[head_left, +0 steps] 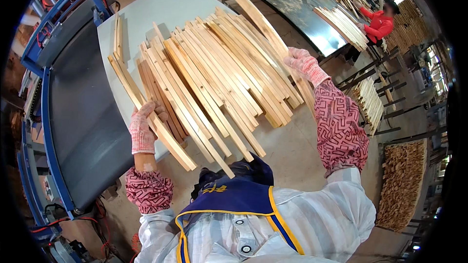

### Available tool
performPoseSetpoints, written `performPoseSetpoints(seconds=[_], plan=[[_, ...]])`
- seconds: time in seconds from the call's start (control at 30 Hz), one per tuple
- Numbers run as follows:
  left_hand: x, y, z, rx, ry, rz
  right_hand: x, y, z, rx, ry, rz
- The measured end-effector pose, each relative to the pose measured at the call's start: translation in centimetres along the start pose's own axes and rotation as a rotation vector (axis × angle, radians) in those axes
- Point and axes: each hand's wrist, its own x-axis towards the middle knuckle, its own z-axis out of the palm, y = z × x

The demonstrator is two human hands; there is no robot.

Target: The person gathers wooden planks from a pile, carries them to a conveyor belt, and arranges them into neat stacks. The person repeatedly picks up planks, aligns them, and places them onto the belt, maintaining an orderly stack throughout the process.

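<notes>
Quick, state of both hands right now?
Left hand: closed, holding pale wood at the pile's left edge; strip count unclear.
Right hand: closed, holding a long wooden board at the pile's right edge.

We can't read any words or numbers here. On the blue apron (248,199) we see some yellow marks (214,188) that look like writing, nearer its left edge than its right edge, but they are too small and bent for us to read. The pink sleeve covers (341,126) have dark, twisty shapes all over, and we can't tell if those are letters.
</notes>
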Motion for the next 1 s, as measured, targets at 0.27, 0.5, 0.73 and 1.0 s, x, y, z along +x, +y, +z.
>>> performPoseSetpoints(seconds=[0.27, 0.5, 0.73, 1.0], plan=[[0.4, -2.4, 2.9, 0.326, 0.16, 0.139, 1.2, 1.2, 3.8, -0.011, -0.125, 0.198], [1.0, -2.1, 2.8, 0.326, 0.126, 0.101, 2.5, 2.3, 4.7, -0.894, -0.09, -0.142], [2.4, -2.8, 0.1, 0.36, 0.123, 0.097, -7.2, -5.1, 4.0, -0.423, 0.228, -0.06], [3.0, -3.1, -0.4, 0.313, 0.088, 0.054, -20.7, -4.6, 7.7, 0.365, -0.098, 0.75]])
